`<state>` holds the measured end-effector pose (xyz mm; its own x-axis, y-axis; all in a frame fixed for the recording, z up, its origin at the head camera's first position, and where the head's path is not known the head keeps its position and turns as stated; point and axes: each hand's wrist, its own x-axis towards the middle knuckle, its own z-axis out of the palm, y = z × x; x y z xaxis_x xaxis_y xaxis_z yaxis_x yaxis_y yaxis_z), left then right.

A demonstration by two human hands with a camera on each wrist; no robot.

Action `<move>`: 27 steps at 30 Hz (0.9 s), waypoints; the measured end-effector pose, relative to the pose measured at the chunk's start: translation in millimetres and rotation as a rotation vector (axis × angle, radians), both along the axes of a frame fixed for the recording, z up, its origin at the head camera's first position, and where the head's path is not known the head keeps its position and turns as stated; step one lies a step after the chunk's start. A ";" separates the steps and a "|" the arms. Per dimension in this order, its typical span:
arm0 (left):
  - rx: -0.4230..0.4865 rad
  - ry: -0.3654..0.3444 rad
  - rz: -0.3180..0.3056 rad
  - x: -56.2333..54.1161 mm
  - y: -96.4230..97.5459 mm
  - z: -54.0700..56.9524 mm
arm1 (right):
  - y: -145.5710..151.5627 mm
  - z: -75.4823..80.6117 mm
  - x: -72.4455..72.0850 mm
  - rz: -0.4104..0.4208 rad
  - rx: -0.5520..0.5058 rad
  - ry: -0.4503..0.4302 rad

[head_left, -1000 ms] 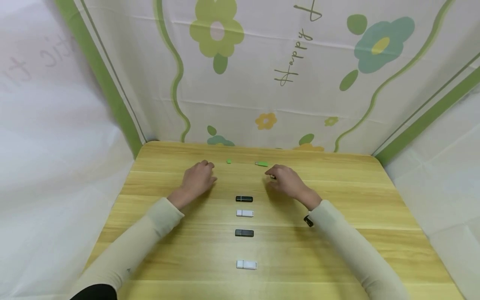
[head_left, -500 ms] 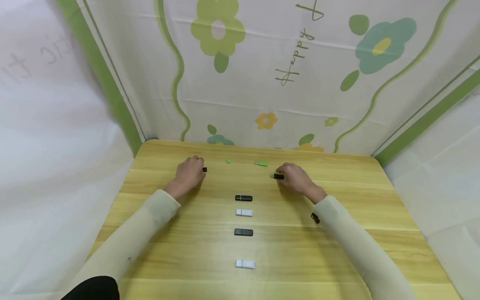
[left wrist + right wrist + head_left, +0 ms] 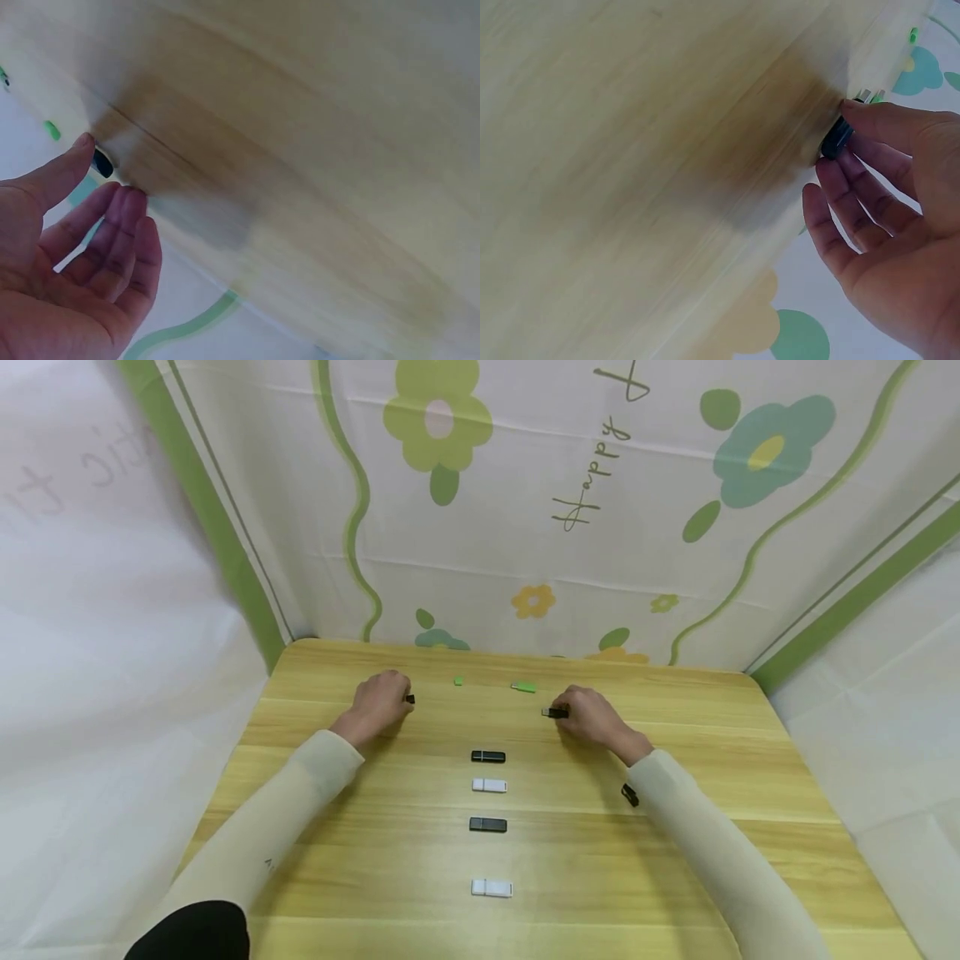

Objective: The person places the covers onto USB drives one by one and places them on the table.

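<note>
My left hand (image 3: 378, 703) pinches a small black USB stick cap (image 3: 410, 699) between thumb and fingertips near the table's far edge; the cap (image 3: 103, 162) shows dark in the left wrist view. Across from it, my right hand (image 3: 590, 717) holds an uncapped black USB stick (image 3: 555, 713), its metal plug pointing left. In the right wrist view the thumb and index finger grip the stick (image 3: 838, 138), while the other fingers are loosely bent. Farther back lie a green cap (image 3: 458, 681) and an uncapped green USB stick (image 3: 522, 687), apart from each other.
Down the middle of the wooden table (image 3: 360, 877) runs a column of capped sticks: black (image 3: 488, 757), white (image 3: 489, 786), black (image 3: 488, 825) and white (image 3: 492, 888). Another small black item (image 3: 630, 795) lies beside the right sleeve. A flowered cloth (image 3: 480, 543) hangs behind the table.
The hands have moved apart, left hand leftward and right hand rightward. The black cap and uncapped stick now show at their fingertips. Little has changed in the last half second.
</note>
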<state>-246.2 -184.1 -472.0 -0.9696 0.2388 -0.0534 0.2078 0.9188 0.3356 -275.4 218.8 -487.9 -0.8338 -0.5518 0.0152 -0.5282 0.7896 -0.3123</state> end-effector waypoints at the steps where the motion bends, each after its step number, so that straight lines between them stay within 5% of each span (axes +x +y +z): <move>1: 0.008 0.006 -0.003 -0.7 -0.3 -0.4 | 0.0 -0.6 -0.2 0.001 -0.004 0.000; 27: 0.065 0.049 -0.016 -2.4 2.5 -5.5 | -1.7 0.3 2.9 -0.001 -0.035 -0.012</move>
<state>-248.6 -181.5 -477.5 -0.9668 0.2554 0.0104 0.2397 0.8919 0.3834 -272.5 217.1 -487.6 -0.8349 -0.5499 0.0245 -0.5232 0.7789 -0.3457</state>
